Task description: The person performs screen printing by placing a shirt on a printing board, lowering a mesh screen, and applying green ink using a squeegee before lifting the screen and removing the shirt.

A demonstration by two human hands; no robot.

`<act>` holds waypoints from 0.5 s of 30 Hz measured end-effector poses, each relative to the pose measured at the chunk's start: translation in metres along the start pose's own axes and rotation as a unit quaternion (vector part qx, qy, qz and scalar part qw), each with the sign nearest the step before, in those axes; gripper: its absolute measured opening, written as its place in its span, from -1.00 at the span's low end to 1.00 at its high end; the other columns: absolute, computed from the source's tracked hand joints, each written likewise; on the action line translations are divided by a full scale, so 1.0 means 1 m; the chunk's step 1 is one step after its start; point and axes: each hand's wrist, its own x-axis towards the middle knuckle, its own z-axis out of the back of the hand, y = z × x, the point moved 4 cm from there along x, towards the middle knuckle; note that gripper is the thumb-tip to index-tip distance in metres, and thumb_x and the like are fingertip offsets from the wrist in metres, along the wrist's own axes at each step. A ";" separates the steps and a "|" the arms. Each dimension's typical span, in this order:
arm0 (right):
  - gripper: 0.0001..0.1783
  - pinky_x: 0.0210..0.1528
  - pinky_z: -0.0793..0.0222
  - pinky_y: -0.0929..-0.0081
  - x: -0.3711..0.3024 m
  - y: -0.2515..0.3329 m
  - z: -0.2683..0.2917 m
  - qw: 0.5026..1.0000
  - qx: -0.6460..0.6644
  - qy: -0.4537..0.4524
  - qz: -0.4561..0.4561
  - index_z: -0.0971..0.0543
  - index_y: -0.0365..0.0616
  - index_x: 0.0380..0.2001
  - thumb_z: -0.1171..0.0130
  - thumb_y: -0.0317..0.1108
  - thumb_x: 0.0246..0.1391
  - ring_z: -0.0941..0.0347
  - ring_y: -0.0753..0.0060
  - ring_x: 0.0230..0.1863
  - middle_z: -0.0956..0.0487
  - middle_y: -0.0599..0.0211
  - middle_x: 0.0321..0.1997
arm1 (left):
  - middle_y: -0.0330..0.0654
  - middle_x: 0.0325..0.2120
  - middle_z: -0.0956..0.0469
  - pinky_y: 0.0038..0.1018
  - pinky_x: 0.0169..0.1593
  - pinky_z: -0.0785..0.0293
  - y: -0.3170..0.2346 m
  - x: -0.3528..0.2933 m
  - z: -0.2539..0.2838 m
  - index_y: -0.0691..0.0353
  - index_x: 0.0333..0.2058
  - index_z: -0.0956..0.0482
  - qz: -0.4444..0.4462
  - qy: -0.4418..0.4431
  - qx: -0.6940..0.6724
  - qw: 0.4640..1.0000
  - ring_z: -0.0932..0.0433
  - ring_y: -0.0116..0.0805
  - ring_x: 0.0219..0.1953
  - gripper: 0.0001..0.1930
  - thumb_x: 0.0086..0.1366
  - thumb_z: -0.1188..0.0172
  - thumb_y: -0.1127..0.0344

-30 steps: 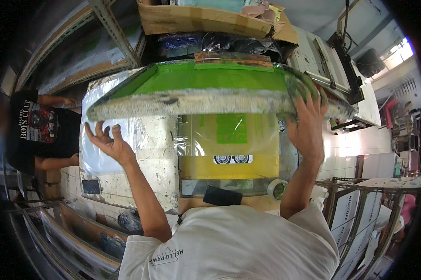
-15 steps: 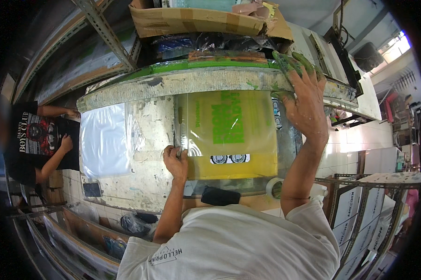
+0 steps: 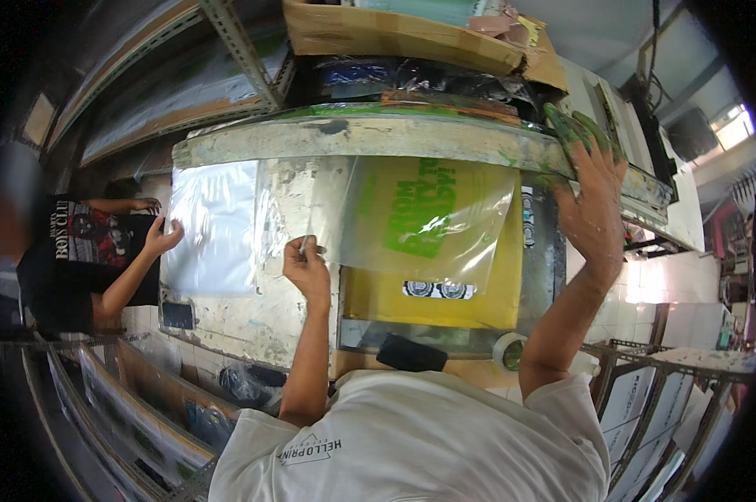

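Observation:
My left hand (image 3: 307,269) pinches the left edge of a clear plastic bag (image 3: 483,238) with green printed lettering. The bag lies tilted over a yellow printing bed (image 3: 378,303), its left part lifted off the surface. On the far side a long, worn screen-printing frame (image 3: 370,138) is raised above the bed. My right hand (image 3: 594,209), its fingers stained green, grips the frame's right end. A black-and-white printed label (image 3: 439,289) shows on the bed below the bag's near edge.
A stack of clear plastic bags (image 3: 215,230) lies at the table's left, beside a co-worker's hand (image 3: 164,240). Near the front edge are a dark phone-like slab (image 3: 411,353) and a tape roll (image 3: 509,351). A cardboard box (image 3: 411,32) stands behind the frame; metal racks flank the table.
My left hand has pulled the bag leftward and up, so it now lies askew on the bed. The co-worker's hand has moved to the bag stack. My right hand stays on the frame.

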 end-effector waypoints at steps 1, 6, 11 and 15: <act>-0.39 0.38 0.37 -0.04 0.001 0.003 0.000 1.000 0.006 0.011 -0.006 -0.35 -0.29 0.10 -0.16 -0.43 -0.11 0.01 -0.19 0.34 -0.26 -0.15 0.23 | -0.30 -0.59 -0.45 -0.65 -0.53 -0.26 -0.002 0.010 0.015 0.29 -0.39 -0.46 -0.023 -0.023 0.007 0.999 -0.36 -0.60 -0.60 -0.89 0.20 -0.20 0.41; -0.44 0.33 0.25 -0.11 -0.004 -0.007 -0.009 0.999 -0.018 -0.031 0.012 -0.40 -0.27 0.03 -0.18 -0.44 -0.14 -0.09 -0.17 0.28 -0.31 -0.12 0.19 | -0.24 -0.53 -0.47 -0.63 -0.48 -0.30 0.016 0.066 0.108 0.36 -0.37 -0.45 -0.096 -0.152 0.046 0.983 -0.42 -0.52 -0.56 -0.90 0.20 -0.18 0.47; -0.40 0.37 0.30 -0.05 -0.009 -0.011 -0.008 0.999 -0.027 -0.021 0.008 -0.35 -0.28 0.08 -0.13 -0.50 -0.14 -0.02 -0.18 0.32 -0.28 -0.15 0.21 | -0.20 -0.52 -0.48 -0.60 -0.47 -0.35 0.019 0.105 0.197 0.35 -0.39 -0.43 -0.106 -0.246 0.064 0.961 -0.43 -0.51 -0.56 -0.90 0.20 -0.17 0.47; -0.37 0.39 0.35 0.01 -0.007 -0.008 -0.008 1.000 -0.025 -0.006 0.012 -0.31 -0.31 0.13 -0.12 -0.50 -0.10 0.03 -0.10 0.36 -0.23 -0.11 0.26 | 0.08 -0.25 -0.50 -0.29 -0.08 -0.37 0.024 0.119 0.275 0.43 -0.12 -0.44 -0.136 -0.361 0.253 0.887 -0.47 -0.13 -0.20 -0.63 0.19 -0.22 0.28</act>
